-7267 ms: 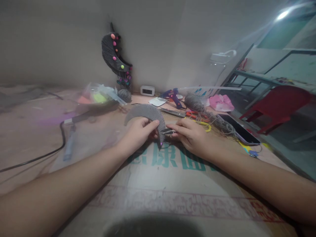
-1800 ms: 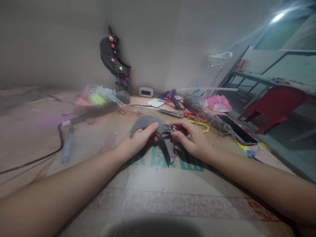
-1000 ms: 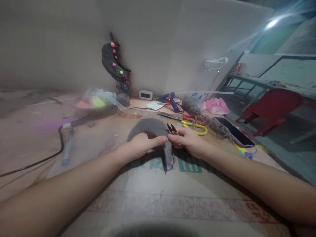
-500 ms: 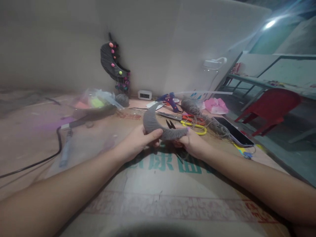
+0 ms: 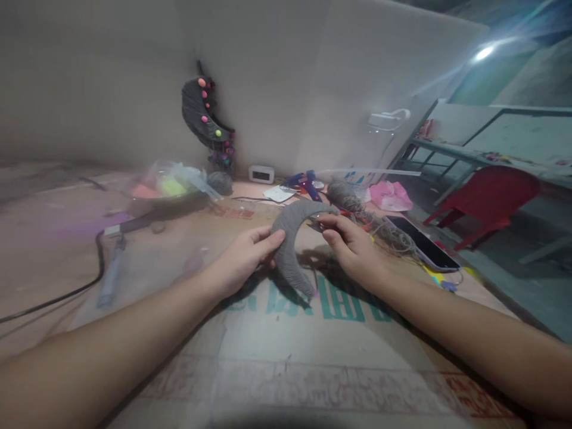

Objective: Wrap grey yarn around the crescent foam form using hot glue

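Note:
My left hand (image 5: pixel 254 256) grips the outer curve of a crescent shape wrapped in grey yarn (image 5: pixel 288 241), thumb on its front face. The crescent opens to the right, its lower tip near the cardboard. My right hand (image 5: pixel 353 244) is at the upper tip, fingers curled with thumb and forefinger close together. What lies between these fingers is too small to make out. Small dark points, perhaps scissor blades, show beside the fingertips. Loose grey yarn (image 5: pixel 395 233) lies beyond my right hand, which hides most of the scissors.
Printed cardboard (image 5: pixel 268 345) covers the table. Behind are a blue glue gun (image 5: pixel 306 183), a small white clock (image 5: pixel 261 174) and a bowl of coloured pieces (image 5: pixel 161 189). A phone (image 5: pixel 422 243) lies at right. A decorated crescent (image 5: pixel 199 110) hangs on the wall.
The crescent has turned clockwise, its pink-dotted end swinging from the right to the bottom. My right hand has let go of that end and moved up to the other tip.

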Motion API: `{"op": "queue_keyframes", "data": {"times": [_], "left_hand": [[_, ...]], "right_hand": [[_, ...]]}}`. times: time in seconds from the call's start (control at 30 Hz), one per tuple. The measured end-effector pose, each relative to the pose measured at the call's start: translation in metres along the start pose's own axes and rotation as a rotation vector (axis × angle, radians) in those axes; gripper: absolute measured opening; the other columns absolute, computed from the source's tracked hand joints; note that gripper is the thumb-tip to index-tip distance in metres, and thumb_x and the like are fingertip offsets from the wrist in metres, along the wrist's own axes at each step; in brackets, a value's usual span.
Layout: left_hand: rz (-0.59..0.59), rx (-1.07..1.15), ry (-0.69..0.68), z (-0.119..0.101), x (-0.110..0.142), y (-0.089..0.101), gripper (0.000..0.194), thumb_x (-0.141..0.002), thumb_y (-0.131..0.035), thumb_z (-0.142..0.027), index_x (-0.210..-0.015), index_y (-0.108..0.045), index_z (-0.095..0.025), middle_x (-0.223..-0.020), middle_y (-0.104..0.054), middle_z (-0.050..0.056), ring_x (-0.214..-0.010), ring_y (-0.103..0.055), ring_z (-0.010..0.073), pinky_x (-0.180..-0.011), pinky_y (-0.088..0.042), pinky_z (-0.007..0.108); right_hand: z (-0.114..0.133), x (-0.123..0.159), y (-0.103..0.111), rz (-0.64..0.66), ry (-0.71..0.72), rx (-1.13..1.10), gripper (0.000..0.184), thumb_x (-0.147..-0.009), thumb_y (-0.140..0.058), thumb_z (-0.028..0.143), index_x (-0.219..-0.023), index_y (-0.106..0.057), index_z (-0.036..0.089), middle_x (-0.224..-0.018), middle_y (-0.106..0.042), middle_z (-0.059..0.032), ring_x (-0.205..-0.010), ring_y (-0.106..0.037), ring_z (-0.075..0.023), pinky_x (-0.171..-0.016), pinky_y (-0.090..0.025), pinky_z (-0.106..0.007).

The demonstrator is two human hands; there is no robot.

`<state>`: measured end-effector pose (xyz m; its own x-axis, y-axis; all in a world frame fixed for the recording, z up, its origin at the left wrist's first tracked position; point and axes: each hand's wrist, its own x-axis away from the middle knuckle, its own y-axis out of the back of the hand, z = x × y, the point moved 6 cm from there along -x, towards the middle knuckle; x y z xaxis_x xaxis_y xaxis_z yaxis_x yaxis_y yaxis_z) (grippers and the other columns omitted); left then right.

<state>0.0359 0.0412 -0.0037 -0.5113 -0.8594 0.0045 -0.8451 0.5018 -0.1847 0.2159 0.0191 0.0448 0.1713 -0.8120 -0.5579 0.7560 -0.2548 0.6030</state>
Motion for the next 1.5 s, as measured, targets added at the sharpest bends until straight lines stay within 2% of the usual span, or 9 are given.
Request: {"op": "queue_keyframes", "data": {"times": [0.1,0.3,0.4,0.53,0.73,0.9,1.23,1.5], "left_hand": [[-0.031,-0.028,-0.029,-0.002,0.0,0.002,0.032,-0.081,-0.065,-0.048,-0.087,-0.063,-0.016,-0.069,-0.055,-0.001,-0.057,-0.047,0.0091,-0.054,-0.038,0.02],[-0.109,-0.094,-0.108,-0.008,-0.001,0.008,0.033,-0.084,-0.061,-0.049,-0.088,-0.061,-0.017,-0.072,-0.058,-0.002,-0.055,-0.048,0.0071,-0.053,-0.039,0.019],[-0.12,-0.104,-0.105,-0.01,-0.001,0.008,0.032,-0.084,-0.061,-0.048,-0.089,-0.06,-0.017,-0.07,-0.059,-0.002,-0.054,-0.051,0.0079,-0.054,-0.04,0.02],[-0.115,-0.129,-0.107,-0.014,0.0,0.005,0.03,-0.084,-0.061,-0.046,-0.086,-0.06,-0.016,-0.064,-0.058,-0.002,-0.053,-0.051,0.0088,-0.053,-0.039,0.02],[-0.112,-0.152,-0.076,-0.014,0.003,0.004,0.029,-0.084,-0.061,-0.045,-0.085,-0.059,-0.016,-0.058,-0.055,-0.004,-0.051,-0.049,0.0085,-0.051,-0.036,0.02],[-0.098,-0.172,-0.086,-0.013,0.002,0.003,0.029,-0.084,-0.06,-0.044,-0.086,-0.058,-0.015,-0.061,-0.055,-0.004,-0.052,-0.049,0.008,-0.053,-0.038,0.02],[-0.082,-0.18,-0.09,-0.013,0.002,0.002,0.027,-0.086,-0.059,-0.042,-0.085,-0.058,-0.014,-0.061,-0.055,-0.004,-0.051,-0.049,0.0071,-0.051,-0.036,0.018],[-0.082,-0.171,-0.081,-0.013,0.003,0.001,0.028,-0.084,-0.059,-0.042,-0.083,-0.056,-0.015,-0.058,-0.054,-0.004,-0.049,-0.048,0.0076,-0.049,-0.036,0.019]], "right_hand": [[0.005,0.002,0.003,-0.03,0.047,0.056,0.023,-0.092,-0.05,0.036,-0.102,-0.063,0.02,-0.098,-0.07,-0.0078,-0.089,-0.064,-0.0215,-0.08,-0.051,-0.035],[-0.014,-0.001,-0.001,0.004,-0.039,0.114,0.023,-0.094,-0.047,0.035,-0.104,-0.061,0.019,-0.1,-0.07,-0.0084,-0.093,-0.064,-0.0231,-0.08,-0.05,-0.036],[-0.004,0.001,-0.002,0.029,0.094,0.137,0.022,-0.095,-0.046,0.033,-0.104,-0.061,0.018,-0.098,-0.068,-0.0086,-0.091,-0.063,-0.0216,-0.079,-0.048,-0.035],[0.012,0.007,-0.006,0.126,0.251,0.196,0.022,-0.096,-0.046,0.031,-0.101,-0.063,0.018,-0.086,-0.064,-0.0069,-0.079,-0.059,-0.019,-0.073,-0.046,-0.032],[0.016,0.007,-0.008,0.148,0.289,0.227,0.022,-0.097,-0.047,0.031,-0.101,-0.063,0.017,-0.083,-0.062,-0.0064,-0.077,-0.056,-0.0183,-0.07,-0.043,-0.031],[0.017,0.008,-0.01,0.166,0.312,0.256,0.024,-0.097,-0.046,0.032,-0.1,-0.063,0.016,-0.083,-0.061,-0.0069,-0.078,-0.055,-0.0186,-0.07,-0.043,-0.031],[0.026,0.009,-0.008,0.119,0.435,0.334,0.023,-0.097,-0.046,0.03,-0.098,-0.064,0.015,-0.079,-0.061,-0.007,-0.073,-0.057,-0.0175,-0.067,-0.045,-0.029],[0.031,0.01,-0.007,0.096,0.466,0.356,0.025,-0.098,-0.045,0.03,-0.096,-0.065,0.015,-0.076,-0.062,-0.007,-0.071,-0.057,-0.017,-0.065,-0.045,-0.028]]}}
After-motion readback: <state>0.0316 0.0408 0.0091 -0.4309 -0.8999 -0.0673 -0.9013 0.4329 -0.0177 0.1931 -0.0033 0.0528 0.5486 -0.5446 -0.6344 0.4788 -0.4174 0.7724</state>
